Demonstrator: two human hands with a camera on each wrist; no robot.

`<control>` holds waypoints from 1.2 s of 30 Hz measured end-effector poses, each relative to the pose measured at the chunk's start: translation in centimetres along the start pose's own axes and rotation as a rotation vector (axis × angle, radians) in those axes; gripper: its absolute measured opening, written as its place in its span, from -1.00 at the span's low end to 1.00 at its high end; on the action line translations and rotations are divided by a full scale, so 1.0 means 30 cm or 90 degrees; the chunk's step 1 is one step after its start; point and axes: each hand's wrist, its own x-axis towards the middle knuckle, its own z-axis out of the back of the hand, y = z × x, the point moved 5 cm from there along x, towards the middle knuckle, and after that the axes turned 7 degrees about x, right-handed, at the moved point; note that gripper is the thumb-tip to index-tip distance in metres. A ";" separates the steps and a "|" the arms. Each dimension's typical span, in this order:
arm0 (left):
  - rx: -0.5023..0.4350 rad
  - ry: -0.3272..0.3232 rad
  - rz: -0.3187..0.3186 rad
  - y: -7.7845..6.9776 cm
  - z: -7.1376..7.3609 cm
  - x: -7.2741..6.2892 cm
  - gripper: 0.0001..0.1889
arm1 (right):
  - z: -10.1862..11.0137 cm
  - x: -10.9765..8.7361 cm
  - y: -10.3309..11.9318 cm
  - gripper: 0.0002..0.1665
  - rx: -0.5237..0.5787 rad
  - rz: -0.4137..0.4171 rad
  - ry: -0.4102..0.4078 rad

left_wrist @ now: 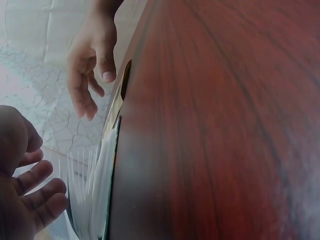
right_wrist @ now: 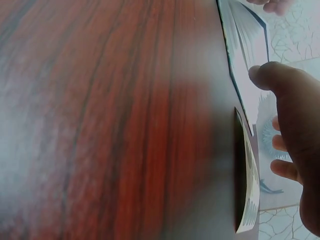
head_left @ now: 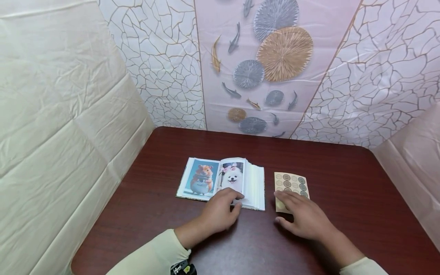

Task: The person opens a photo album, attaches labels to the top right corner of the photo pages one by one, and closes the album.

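Note:
An open photo album (head_left: 201, 177) lies on the table, with a hamster picture on its left page and a white dog picture (head_left: 232, 177) on the right one. My left hand (head_left: 221, 210) is over the album's lower edge, fingers loosely bent and nothing held. In the left wrist view the album's fanned pages (left_wrist: 90, 200) stand close to those fingers. To the right lies a sheet of round stickers (head_left: 287, 179), its edge curling up from the table in the right wrist view. My right hand (head_left: 306, 215) hovers over the sheet's lower part, fingers relaxed and partly hiding it.
The dark red wooden table (head_left: 151, 168) has rounded far corners. Behind it hangs a patterned cloth (head_left: 223, 114) with fish and round leaf shapes, and a pale cloth (head_left: 68, 133) covers the left side. A dark wristband (head_left: 183, 268) shows at the left sleeve.

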 end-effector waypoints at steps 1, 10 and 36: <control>-0.004 0.005 -0.002 -0.006 -0.004 0.001 -0.79 | 0.002 -0.004 -0.004 -0.10 -0.002 0.002 -0.003; -0.050 0.061 0.003 -0.043 -0.040 0.019 -0.77 | 0.020 -0.043 -0.041 -0.07 -0.008 -0.010 -0.015; -0.149 0.106 0.005 -0.100 -0.130 0.054 -0.74 | 0.042 -0.085 -0.104 -0.06 -0.041 -0.053 -0.018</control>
